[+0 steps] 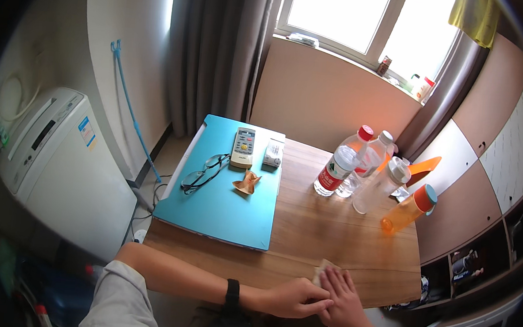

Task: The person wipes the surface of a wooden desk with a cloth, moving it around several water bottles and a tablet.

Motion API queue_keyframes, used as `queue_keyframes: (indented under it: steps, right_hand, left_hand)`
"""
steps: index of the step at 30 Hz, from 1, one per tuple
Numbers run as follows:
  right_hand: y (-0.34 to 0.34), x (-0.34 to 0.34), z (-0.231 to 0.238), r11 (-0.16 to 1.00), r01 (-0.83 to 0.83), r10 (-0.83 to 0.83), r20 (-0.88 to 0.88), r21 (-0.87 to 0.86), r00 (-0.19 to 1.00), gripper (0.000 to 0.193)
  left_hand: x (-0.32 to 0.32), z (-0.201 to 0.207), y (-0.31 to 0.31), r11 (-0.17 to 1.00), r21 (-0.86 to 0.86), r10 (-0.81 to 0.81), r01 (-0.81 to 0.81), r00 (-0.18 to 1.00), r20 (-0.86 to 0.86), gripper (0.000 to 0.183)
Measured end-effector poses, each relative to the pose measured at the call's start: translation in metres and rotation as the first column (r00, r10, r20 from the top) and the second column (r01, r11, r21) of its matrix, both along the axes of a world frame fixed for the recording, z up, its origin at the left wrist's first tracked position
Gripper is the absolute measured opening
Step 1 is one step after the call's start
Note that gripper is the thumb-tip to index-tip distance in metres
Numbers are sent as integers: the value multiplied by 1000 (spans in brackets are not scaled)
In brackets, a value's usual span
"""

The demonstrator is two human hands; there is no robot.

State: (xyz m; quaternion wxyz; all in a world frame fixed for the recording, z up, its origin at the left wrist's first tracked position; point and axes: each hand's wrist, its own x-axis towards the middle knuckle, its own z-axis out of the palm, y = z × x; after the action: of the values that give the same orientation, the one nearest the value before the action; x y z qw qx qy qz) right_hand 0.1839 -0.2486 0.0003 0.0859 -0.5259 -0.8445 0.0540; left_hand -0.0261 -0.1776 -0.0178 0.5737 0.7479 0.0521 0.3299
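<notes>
My left hand is over the table's near edge, its fingers curled and partly hidden and its thumb against my right hand. Whether the curled fingers hold anything is hidden. Next to it, my right hand lies with its fingers stretched out over a pale, crumpled tissue at the table's near edge. Only part of the tissue shows beyond the fingers. Both wrists wear black bands. Under my hands is the wood-grain tabletop.
A turquoise folder bears a remote control, glasses, a small white-grey box and a brown crumpled scrap. Several bottles stand at right, including a red-labelled one and an orange one. A white washing machine stands left.
</notes>
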Motion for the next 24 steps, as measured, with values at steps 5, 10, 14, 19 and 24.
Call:
queue_keyframes:
  steps: [5, 10, 14, 19, 24]
  right_hand:
    - [2, -7, -2, 998, -66, 66, 4, -4, 998, 67]
    - [5, 41, -9, 976, 212, -212, 5, 47, 977, 68]
    - [5, 49, -4, 930, 368, -368, 20, 28, 929, 70]
    - [2, 11, -4, 992, 127, -127, -5, 6, 992, 68]
    - [-4, -6, -1, 999, -3, 3, 0, -53, 1000, 70]
  left_hand:
    - [-1, 0, -1, 1000, 10, 7, -7, 1000, -10, 26]
    - [-1, 10, 0, 999, -31, 7, -9, 999, -46, 30]
    - [-1, 6, 1, 1000, -21, 14, -16, 998, -64, 34]
    - [2, 5, 0, 995, -100, 21, -21, 1000, -2, 33]
    - [-1, 6, 1, 994, -113, 11, -13, 1000, -17, 33]
